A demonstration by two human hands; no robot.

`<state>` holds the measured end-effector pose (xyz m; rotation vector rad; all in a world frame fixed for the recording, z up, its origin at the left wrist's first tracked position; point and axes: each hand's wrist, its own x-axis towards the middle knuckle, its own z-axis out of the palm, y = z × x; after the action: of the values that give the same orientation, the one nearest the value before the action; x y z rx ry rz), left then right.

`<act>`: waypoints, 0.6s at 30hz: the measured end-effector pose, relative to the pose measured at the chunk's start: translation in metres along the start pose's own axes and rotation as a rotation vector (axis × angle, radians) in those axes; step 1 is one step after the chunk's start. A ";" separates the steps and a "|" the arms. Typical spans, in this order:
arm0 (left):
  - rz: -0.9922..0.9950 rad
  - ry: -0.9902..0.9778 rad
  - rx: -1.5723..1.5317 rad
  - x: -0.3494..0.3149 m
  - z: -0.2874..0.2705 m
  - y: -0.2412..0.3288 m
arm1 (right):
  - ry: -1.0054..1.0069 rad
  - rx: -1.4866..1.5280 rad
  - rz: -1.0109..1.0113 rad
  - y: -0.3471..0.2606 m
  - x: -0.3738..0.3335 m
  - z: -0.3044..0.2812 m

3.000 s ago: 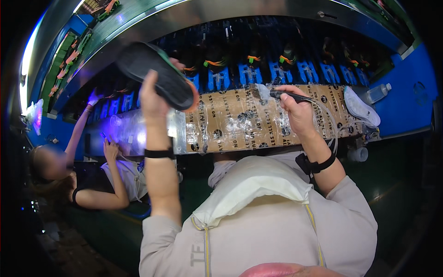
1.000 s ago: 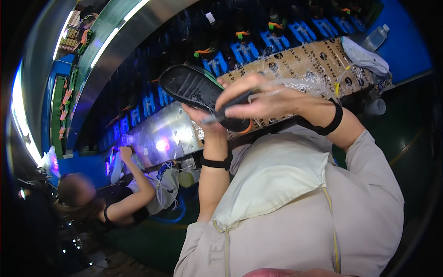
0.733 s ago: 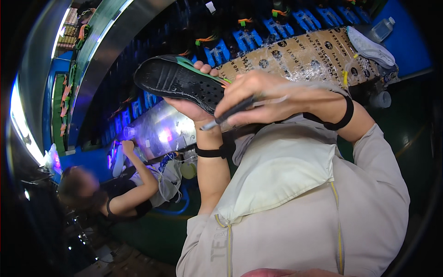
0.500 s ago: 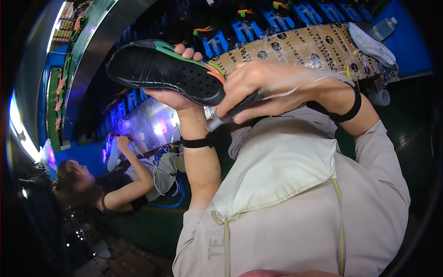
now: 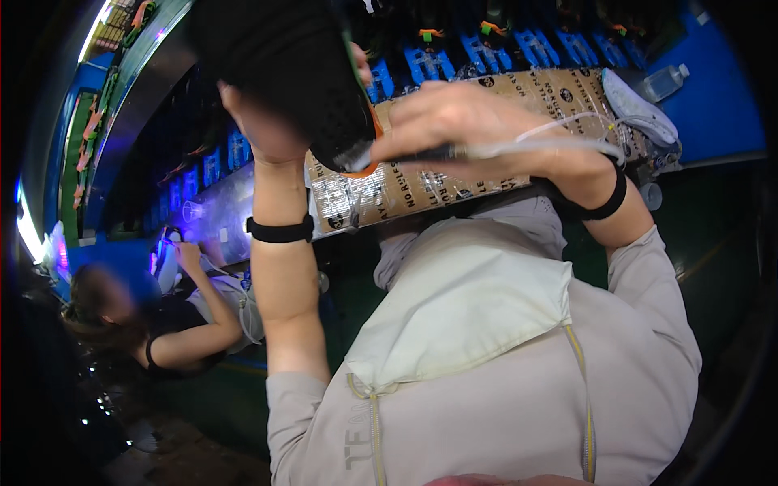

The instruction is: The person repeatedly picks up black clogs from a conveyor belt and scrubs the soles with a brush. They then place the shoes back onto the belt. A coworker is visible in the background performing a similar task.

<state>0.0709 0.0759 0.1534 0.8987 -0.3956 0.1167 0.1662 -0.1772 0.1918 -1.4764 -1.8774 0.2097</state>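
Note:
My left hand point(image 5: 271, 130) grips a dark shoe point(image 5: 279, 61) from below, fingers wrapped round its edge. The shoe is raised at the upper left, its black sole toward me and its near end trimmed in orange; motion blurs it. My right hand point(image 5: 462, 121) is closed round a thin dark handle of what looks like a brush point(image 5: 428, 154). Its pale tip point(image 5: 354, 155) is against the near end of the sole. A whitish cord point(image 5: 551, 147) runs along my right hand to the wrist. Black bands point(image 5: 279, 229) circle both wrists.
A bench covered in printed brown sheet point(image 5: 365, 198) under clear wrap lies below. A white shoe point(image 5: 639, 107), a plastic bottle point(image 5: 666, 81) and a clear cup point(image 5: 651, 196) are at the right. Blue holders point(image 5: 429, 61) line the back. A co-worker point(image 5: 182, 340) works at the left.
The shoe has swung up and closer, its toe now toward the top edge, lifted by my left hand. The brush's tip has moved from beside the shoe onto its sole.

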 end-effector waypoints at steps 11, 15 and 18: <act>-0.371 0.322 0.509 0.048 -0.004 -0.011 | -0.135 -0.092 -0.095 0.004 -0.002 -0.015; -0.488 0.234 0.897 0.066 0.024 -0.008 | -0.140 -0.263 -0.064 0.010 -0.002 -0.014; -0.535 0.213 0.881 0.064 0.020 -0.009 | -0.212 -0.194 -0.137 0.006 -0.005 -0.017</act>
<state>0.1264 0.0506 0.1828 1.8121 0.1354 -0.1211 0.1817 -0.1844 0.1990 -1.4935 -2.2136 0.1252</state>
